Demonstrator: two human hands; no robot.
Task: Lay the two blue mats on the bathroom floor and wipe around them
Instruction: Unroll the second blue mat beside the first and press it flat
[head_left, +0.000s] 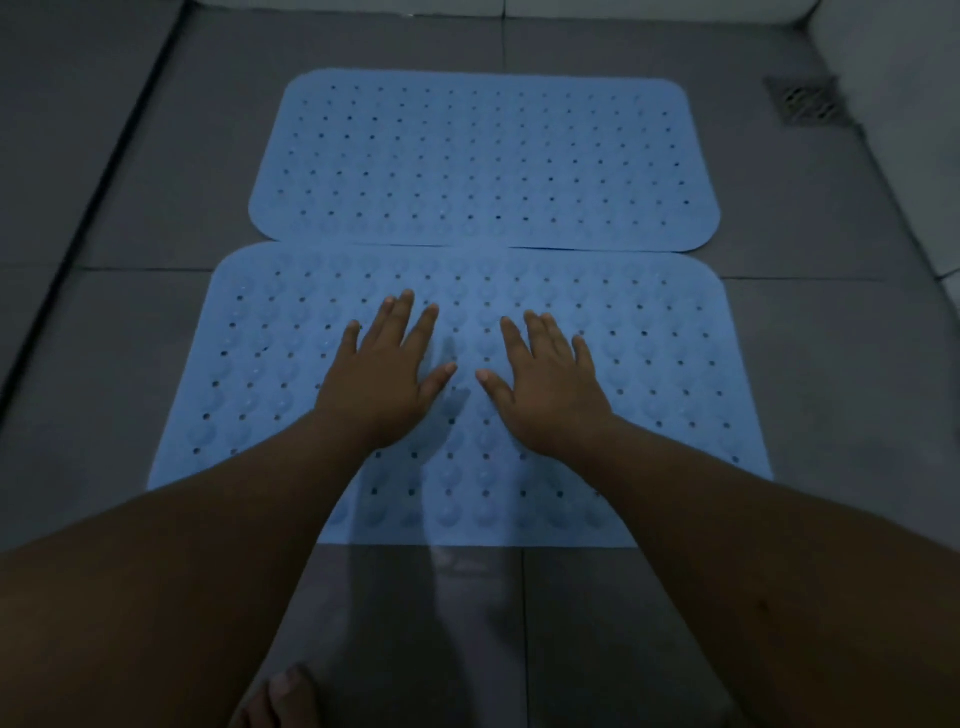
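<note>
The grey tiled floor (130, 332) fills the frame, with a dark grout line running diagonally down the left side from the upper left.

Two blue perforated mats lie flat on the floor, one above the other in the frame. The far mat (483, 156) occupies the upper centre. The near mat (291, 374) occupies the middle of the frame. Their long edges meet along a seam just above centre; whether one edge overlaps the other cannot be determined. The near mat sits slightly further left than the far mat.

Both forearms enter from the lower corners and converge on the near mat.

The left hand (387, 382) lies palm down on the near mat, left of centre. Its fingers are straight and spread, pointing toward the seam, and the thumb extends to the right. It holds nothing.

The right hand (545, 384) lies palm down on the near mat, right of centre. Its fingers are straight and spread, and the thumb extends to the left. It holds nothing.

The two thumb tips are near each other but apart, with bare mat surface between them. Both sets of fingertips stop short of the seam and do not reach the far mat.

A bare foot (283, 696) shows at the bottom edge, left of centre, on the tiles below the near mat.

A square floor drain grate (805, 98) sits in the upper right, well apart from both mats, beside the light wall base (924, 171).
</note>
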